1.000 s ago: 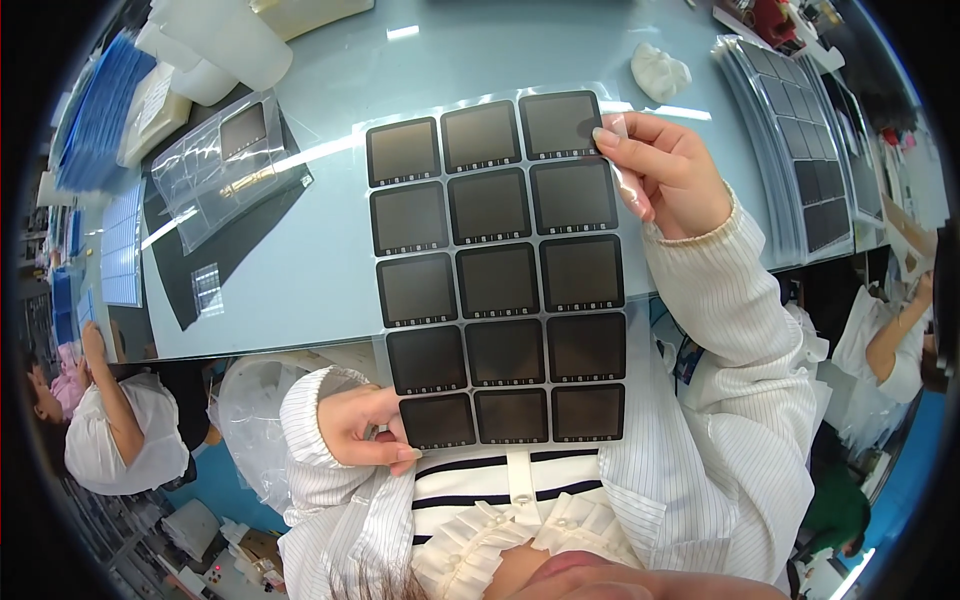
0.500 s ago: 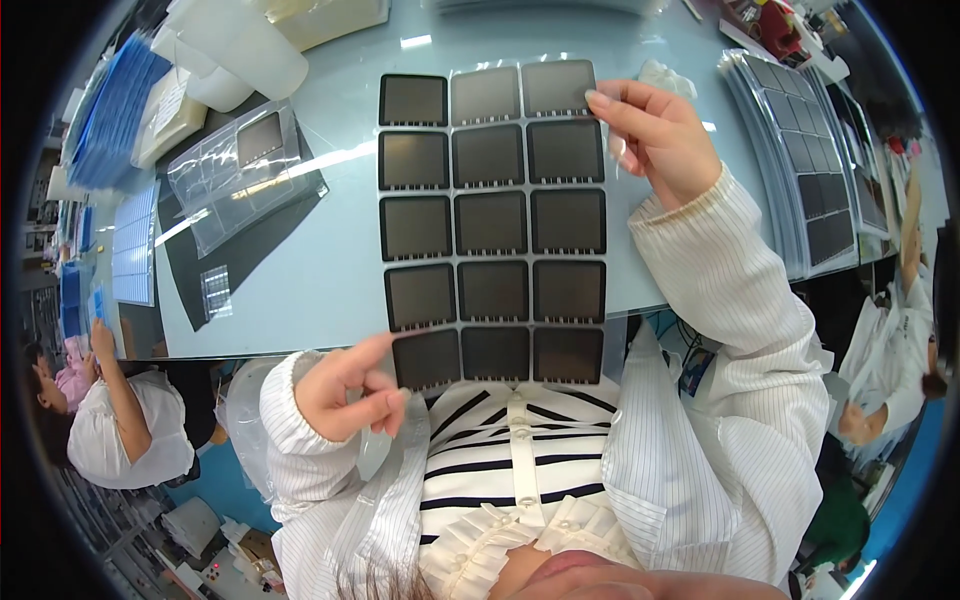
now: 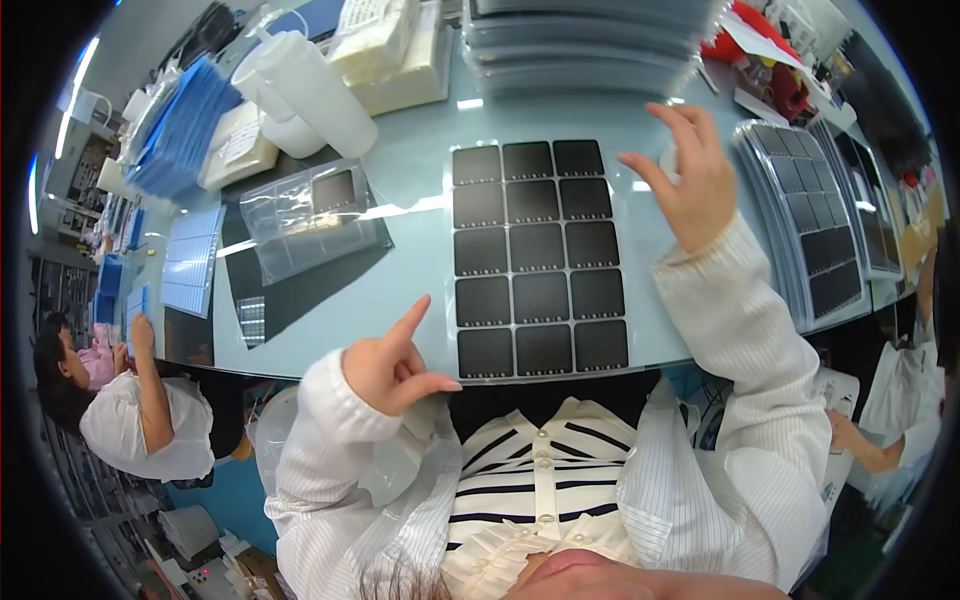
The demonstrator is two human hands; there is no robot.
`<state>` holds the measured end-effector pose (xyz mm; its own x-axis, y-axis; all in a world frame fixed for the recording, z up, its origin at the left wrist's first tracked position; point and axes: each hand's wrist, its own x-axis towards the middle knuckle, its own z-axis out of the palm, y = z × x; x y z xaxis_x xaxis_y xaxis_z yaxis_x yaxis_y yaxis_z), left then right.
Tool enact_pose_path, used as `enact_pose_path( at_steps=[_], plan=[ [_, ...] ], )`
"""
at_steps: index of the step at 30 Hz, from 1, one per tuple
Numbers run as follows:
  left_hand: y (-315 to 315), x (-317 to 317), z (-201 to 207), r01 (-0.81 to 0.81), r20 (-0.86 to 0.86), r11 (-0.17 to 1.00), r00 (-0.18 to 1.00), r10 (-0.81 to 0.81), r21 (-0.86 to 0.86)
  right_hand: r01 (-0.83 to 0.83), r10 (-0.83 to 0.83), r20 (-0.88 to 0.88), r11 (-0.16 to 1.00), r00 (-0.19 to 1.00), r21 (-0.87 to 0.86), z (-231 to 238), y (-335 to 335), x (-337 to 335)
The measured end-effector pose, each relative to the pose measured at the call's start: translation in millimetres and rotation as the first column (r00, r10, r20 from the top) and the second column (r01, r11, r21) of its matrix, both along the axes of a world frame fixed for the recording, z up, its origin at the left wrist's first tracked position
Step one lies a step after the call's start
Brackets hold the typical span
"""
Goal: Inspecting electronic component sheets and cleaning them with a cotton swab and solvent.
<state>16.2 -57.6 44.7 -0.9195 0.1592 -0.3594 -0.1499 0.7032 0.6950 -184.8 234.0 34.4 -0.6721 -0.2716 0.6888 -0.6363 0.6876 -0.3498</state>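
A clear plastic tray sheet of dark rectangular panels (image 3: pixel 541 248), set in three columns, lies flat on the light blue table (image 3: pixel 400 260) in front of me. Just left of its lower part is my left hand (image 3: pixel 392 362), empty, forefinger stretched out and thumb apart. Beyond its upper right corner my right hand (image 3: pixel 692 180) hovers with thumb and fingers spread, holding nothing. Further left, a clear pocketed tray (image 3: pixel 300 225) with one dark panel rests on a dark sheet (image 3: pixel 320 290).
Stacked filled trays (image 3: pixel 800 200) stand at the right, and another tall stack (image 3: pixel 590 50) at the back. White plastic bottles (image 3: pixel 315 95), blue sheets (image 3: pixel 185 130) and pale packed blocks (image 3: pixel 395 50) fill the far left. A co-worker (image 3: pixel 150 420) sits at the left edge.
The tray sheet, held up between both hands before, now lies on the table farther from my body. Both hands have let go of it, and my right hand has moved off its edge.
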Motion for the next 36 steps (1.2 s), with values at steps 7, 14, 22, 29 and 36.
enact_pose_path(
  at_steps=[7,14,22,29,36],
  plan=[
    [-71,-109,6,-0.327,-0.652,0.931,0.673,0.349,0.161,0.215,-0.265,0.130,0.926,0.955,0.310,-12,72,-8],
    [-86,-218,-19,-0.719,-0.811,0.677,0.296,0.505,0.159,0.169,-0.196,0.233,0.977,0.953,0.129,-38,59,-22],
    [-67,-219,-7,-0.479,-0.887,0.806,0.108,0.448,0.349,0.042,0.059,0.380,0.967,0.923,-0.253,-44,54,-36],
    [2,-143,39,-0.401,-0.924,0.896,0.234,0.301,0.190,0.406,0.821,0.503,0.376,0.272,-0.833,-16,20,0],
    [37,-101,18,-0.316,-0.951,0.927,0.290,-0.107,-0.200,0.499,0.983,0.182,0.164,-0.012,-0.851,-12,-9,25]
  ],
)
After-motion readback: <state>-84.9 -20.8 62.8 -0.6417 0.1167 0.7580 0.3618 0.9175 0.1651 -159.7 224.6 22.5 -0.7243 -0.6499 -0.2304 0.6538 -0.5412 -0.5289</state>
